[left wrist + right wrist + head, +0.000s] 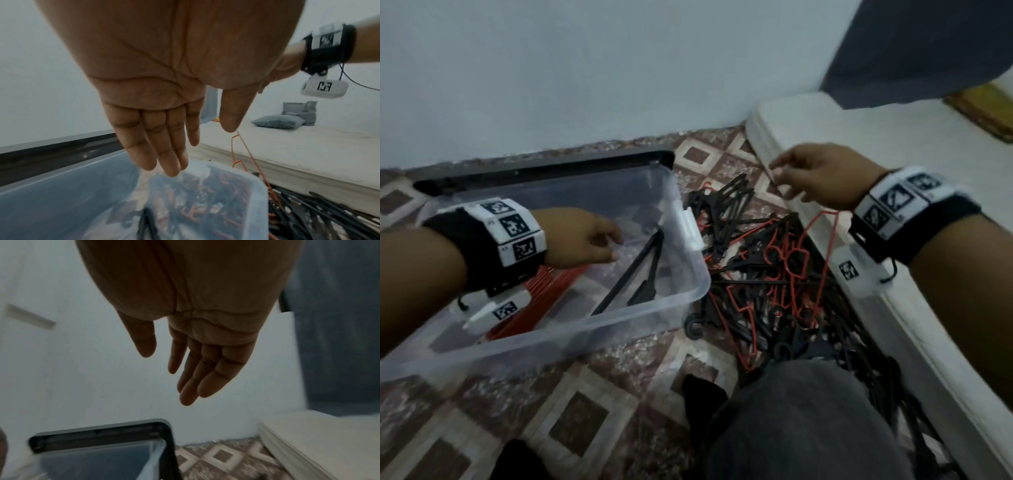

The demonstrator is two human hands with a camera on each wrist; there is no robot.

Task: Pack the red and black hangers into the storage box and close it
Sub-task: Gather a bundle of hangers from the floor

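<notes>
A clear storage box (pixel 697 286) stands open on the tiled floor at the left. Inside lie a stack of red hangers (pixel 541 301) and a black hanger (pixel 633 274). My left hand (pixel 609 240) hovers over the box with straight fingers (pixel 164 146), holding nothing. A tangled pile of red and black hangers (pixel 756 274) lies on the floor to the right of the box. One red hanger (pixel 825 240) sticks up from it beside the mattress. My right hand (pixel 787 178) hangs above the pile's far end, its fingers (pixel 191 378) straight and empty.
The box's black lid (pixel 544 168) leans against the wall behind the box. A white mattress (pixel 893 144) borders the pile on the right, with grey pillows (pixel 277 121) further along it. My knee (pixel 808 418) is at the bottom centre. A dark curtain (pixel 928 44) hangs top right.
</notes>
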